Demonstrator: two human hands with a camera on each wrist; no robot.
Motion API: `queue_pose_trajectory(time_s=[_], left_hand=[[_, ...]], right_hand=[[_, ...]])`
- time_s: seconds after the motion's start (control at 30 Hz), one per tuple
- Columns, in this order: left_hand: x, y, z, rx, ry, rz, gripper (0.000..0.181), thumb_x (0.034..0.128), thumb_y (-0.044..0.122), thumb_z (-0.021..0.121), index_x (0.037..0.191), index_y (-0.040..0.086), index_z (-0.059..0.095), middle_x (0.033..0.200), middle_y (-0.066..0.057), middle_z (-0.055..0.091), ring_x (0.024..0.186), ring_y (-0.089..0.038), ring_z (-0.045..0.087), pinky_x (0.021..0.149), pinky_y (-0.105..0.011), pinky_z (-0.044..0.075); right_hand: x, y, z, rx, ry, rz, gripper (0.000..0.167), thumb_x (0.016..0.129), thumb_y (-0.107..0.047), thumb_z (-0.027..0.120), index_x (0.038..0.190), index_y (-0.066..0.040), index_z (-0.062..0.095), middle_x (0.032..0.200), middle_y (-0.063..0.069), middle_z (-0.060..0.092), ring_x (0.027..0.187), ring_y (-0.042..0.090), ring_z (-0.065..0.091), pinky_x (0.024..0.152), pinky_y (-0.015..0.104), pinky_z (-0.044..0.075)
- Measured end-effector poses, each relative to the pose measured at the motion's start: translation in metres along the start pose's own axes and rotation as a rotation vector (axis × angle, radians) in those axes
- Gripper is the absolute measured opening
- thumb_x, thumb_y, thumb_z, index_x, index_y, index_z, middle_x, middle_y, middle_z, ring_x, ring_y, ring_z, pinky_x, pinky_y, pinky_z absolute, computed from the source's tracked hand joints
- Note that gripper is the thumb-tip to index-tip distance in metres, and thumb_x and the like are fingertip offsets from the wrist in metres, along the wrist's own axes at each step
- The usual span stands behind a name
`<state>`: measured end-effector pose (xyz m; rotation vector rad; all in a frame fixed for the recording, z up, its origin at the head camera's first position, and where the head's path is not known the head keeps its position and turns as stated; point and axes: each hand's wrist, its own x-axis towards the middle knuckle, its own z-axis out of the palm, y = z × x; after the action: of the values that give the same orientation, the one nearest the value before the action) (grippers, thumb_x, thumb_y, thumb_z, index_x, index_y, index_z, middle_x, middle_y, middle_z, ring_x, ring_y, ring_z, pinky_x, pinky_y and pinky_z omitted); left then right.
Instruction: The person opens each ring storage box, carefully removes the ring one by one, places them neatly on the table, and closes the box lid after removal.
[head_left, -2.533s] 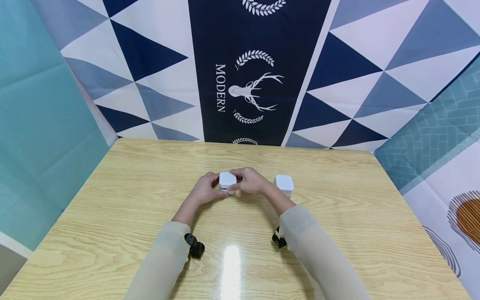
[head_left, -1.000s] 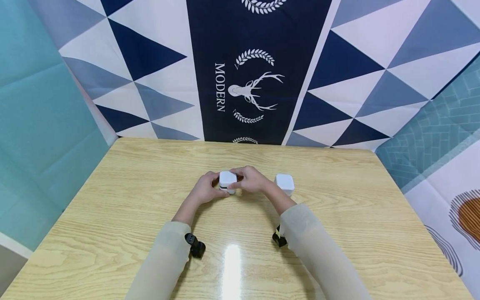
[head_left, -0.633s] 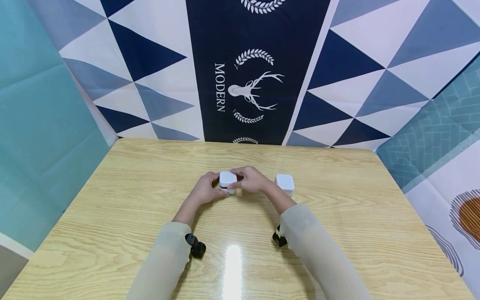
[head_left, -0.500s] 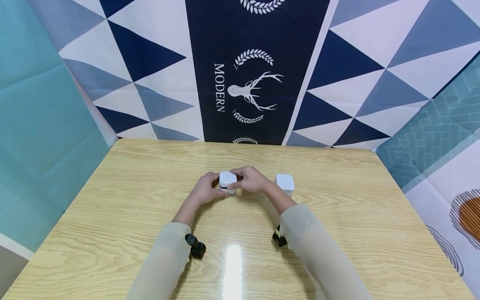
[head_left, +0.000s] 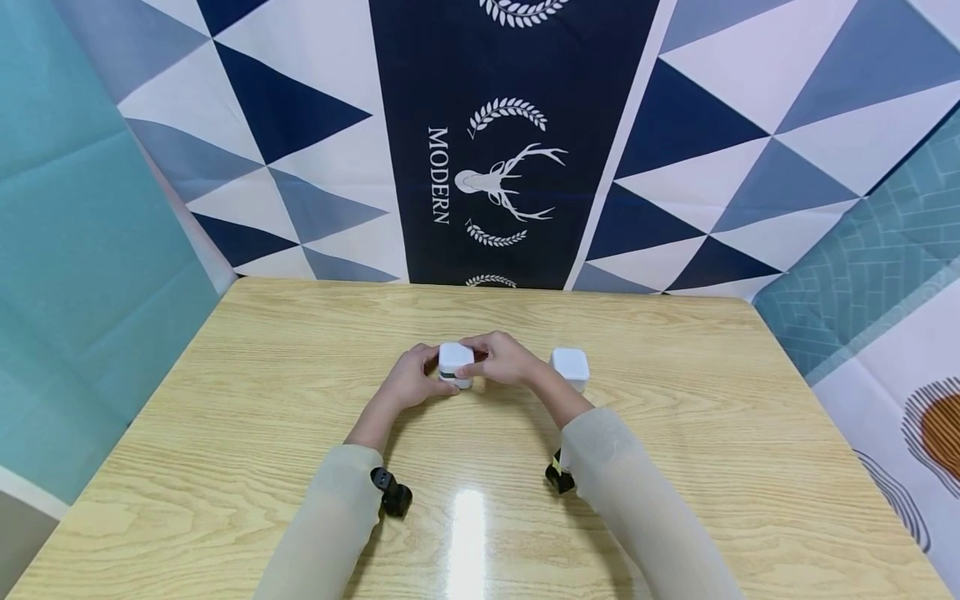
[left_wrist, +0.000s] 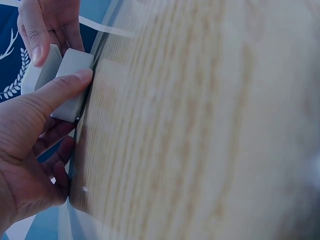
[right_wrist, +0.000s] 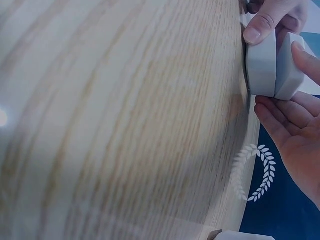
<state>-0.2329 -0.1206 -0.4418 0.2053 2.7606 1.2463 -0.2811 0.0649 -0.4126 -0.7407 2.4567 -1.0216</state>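
Note:
In the head view, a small white rounded-square box stands near the middle of the wooden table, in two parts with a dark gap between. My left hand [head_left: 409,379] grips the lower part [left_wrist: 75,82] from the left, its thumb across the side. From the right, my right hand [head_left: 506,360] pinches the upper, lid-like part [head_left: 456,355]. Both wrist views show the upper part tilted, so the gap is wedge-shaped. Fingers hide the far sides. A second white box [head_left: 570,365] sits just right of my right hand, untouched.
The wooden table [head_left: 262,467] ends at a patterned cloth backdrop [head_left: 517,175] behind the hands. Teal cloth [head_left: 120,233] hangs along the left side. A small black device [head_left: 393,493] is attached at the left sleeve, another black device [head_left: 559,477] at the right.
Hands and boxes stay in nearly the same place. The two parts shift only very slightly in their grip, and the dark gap between them shows a little differently than 2.5 s ago.

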Motion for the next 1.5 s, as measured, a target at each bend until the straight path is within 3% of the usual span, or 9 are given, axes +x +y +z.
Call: queue_pose_trajectory(time_s=[0.7, 1.5], left_hand=[[-0.0009, -0.0003, -0.0001, 0.0, 0.001, -0.014, 0.065, 0.0732, 0.025, 0.08, 0.131, 0.007, 0.055, 0.116, -0.009, 0.058, 0.111, -0.024, 0.052, 0.1, -0.04, 0.042], [0.0002, -0.0001, -0.0006, 0.002, -0.008, -0.011, 0.067, 0.0734, 0.024, 0.08, 0.132, 0.005, 0.053, 0.111, -0.009, 0.058, 0.102, -0.021, 0.052, 0.096, -0.039, 0.043]], right_hand=[[0.0007, 0.0017, 0.0014, -0.019, 0.012, 0.012, 0.059, 0.082, -0.029, 0.071, 0.134, -0.006, 0.051, 0.129, 0.009, 0.06, 0.104, 0.015, 0.057, 0.09, 0.033, 0.046], [-0.001, 0.0006, 0.0005, 0.012, 0.025, 0.013, 0.057, 0.083, -0.027, 0.069, 0.133, -0.006, 0.052, 0.127, 0.009, 0.061, 0.104, 0.015, 0.057, 0.091, 0.033, 0.046]])
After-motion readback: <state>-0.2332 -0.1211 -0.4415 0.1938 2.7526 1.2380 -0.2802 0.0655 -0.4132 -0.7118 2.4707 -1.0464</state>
